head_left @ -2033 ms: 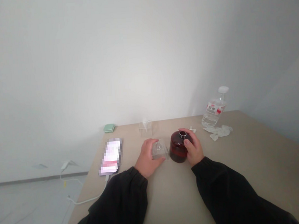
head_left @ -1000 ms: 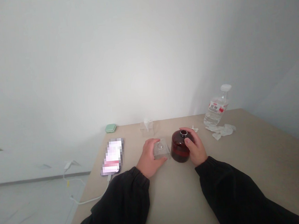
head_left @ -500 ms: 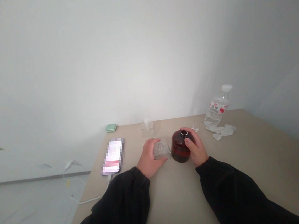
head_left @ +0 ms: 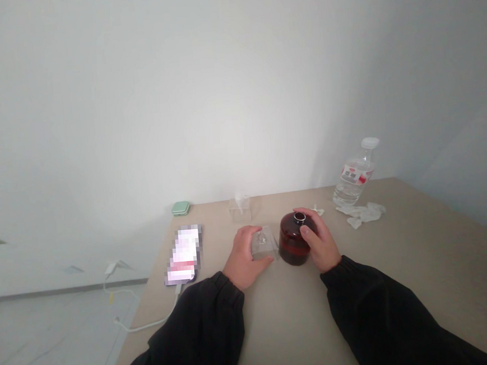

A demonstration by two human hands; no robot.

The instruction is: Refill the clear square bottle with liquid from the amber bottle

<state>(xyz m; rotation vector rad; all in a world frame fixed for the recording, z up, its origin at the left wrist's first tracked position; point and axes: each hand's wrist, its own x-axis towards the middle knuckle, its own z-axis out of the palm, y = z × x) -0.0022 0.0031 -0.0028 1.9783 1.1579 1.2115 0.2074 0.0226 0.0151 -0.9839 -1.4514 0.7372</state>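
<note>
On a bench (head_left: 451,256) of matte beige laminate, a phone (head_left: 184,254) lies at the left edge with its screen pixelated, and a thin white charging cable (head_left: 153,323) droops from it over the edge toward the floor. Beyond it, at the far edge, sits a small rounded green case (head_left: 180,209). Behind the hands stands a small transparent cube-shaped container (head_left: 240,210). The left hand (head_left: 245,256) is cupped, fingers curved down over a faceted transparent glass piece (head_left: 265,242), which it appears to hold lightly against the bench. That piece sits just beside a squat, glossy dark red bottle (head_left: 293,241) with a narrow silver-ringed neck. The right hand (head_left: 319,239) wraps the bottle's far shoulder, fingers closed around the rounded glass. A small white object (head_left: 318,211) lies just behind it. At upper right stand a ribbed plastic water bottle (head_left: 353,180) with a red-and-white label and crumpled white tissue (head_left: 359,214) at its foot.
</note>
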